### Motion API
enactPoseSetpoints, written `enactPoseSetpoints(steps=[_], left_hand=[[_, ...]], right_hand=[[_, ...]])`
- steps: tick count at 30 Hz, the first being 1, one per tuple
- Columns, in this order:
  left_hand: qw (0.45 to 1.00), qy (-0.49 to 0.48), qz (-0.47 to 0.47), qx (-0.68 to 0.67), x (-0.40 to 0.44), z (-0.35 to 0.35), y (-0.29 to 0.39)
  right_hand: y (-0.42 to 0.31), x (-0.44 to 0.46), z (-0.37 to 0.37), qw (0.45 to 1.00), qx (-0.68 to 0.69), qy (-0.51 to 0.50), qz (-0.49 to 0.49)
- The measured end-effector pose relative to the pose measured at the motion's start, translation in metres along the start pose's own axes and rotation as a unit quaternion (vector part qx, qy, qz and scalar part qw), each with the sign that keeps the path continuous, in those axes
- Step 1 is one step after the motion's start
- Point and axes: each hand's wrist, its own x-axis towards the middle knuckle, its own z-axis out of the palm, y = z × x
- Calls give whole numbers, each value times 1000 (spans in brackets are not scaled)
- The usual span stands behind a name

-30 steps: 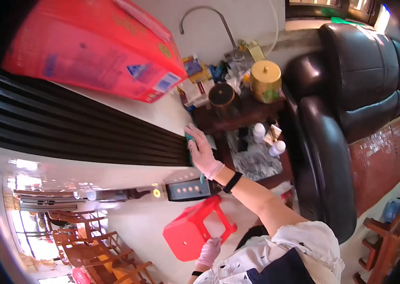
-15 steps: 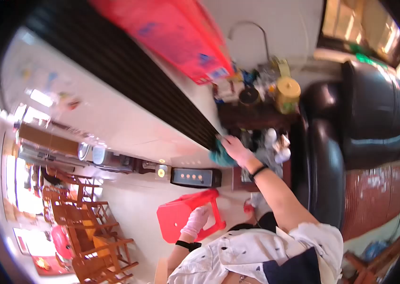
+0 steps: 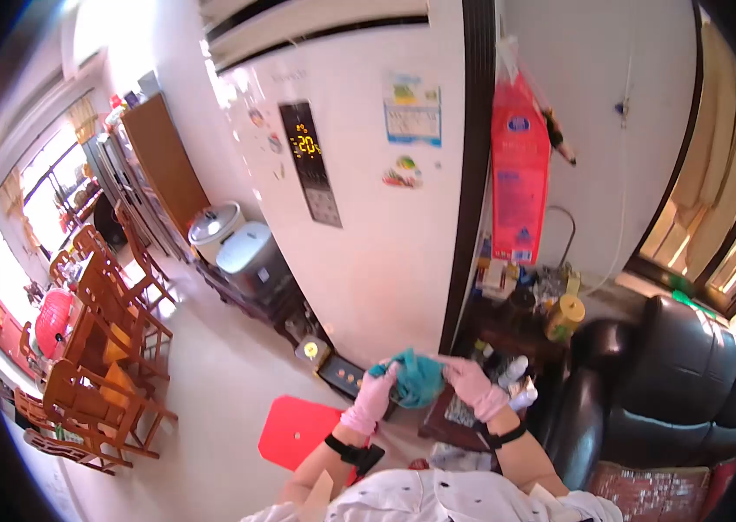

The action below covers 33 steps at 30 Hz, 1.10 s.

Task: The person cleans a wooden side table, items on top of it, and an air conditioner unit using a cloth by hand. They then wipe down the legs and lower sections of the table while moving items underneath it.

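Both my hands wear thin pink gloves and hold a crumpled teal cloth (image 3: 418, 380) between them, in front of the lower part of a tall white standing air conditioner (image 3: 359, 287). My left hand (image 3: 374, 398) grips the cloth's left side. At its right edge, my right hand (image 3: 471, 389) pinches the cloth with the fingertips. Below and left of my left hand, a red plastic stool (image 3: 294, 432) stands on the floor. The unit's lit panel (image 3: 307, 148) reads 20, and stickers (image 3: 413, 113) are on its front.
To the right are a dark side table (image 3: 507, 335) with bottles and a yellow canister (image 3: 566, 316), and a black leather sofa (image 3: 672, 383). A red bag (image 3: 520, 174) hangs beside the unit. Wooden chairs (image 3: 107, 391) and a steel-coloured box (image 3: 250, 252) are on the left.
My right hand has moved with the cloth from the unit's dark side edge to in front of me. My left hand has left the stool area and taken hold of the cloth. The view has turned.
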Motion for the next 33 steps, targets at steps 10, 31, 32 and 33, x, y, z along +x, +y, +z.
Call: enactPoseSetpoints(steps=[10,31,32,33], left_hand=[[986,82,103,97,-37,55,60],[969,127,126,170,-120,-86,124],[967,154,140,144,-124,-96,127],[964,182,154,117,-128,-105,129]], right_hand=[[-13,-18,23,969,215,-51,-111],[-397,115,-30,501,-616,448,-410],[-428,133,-41,440,-616,479,-444],[-450,147,-49,377,-612,506,-477]])
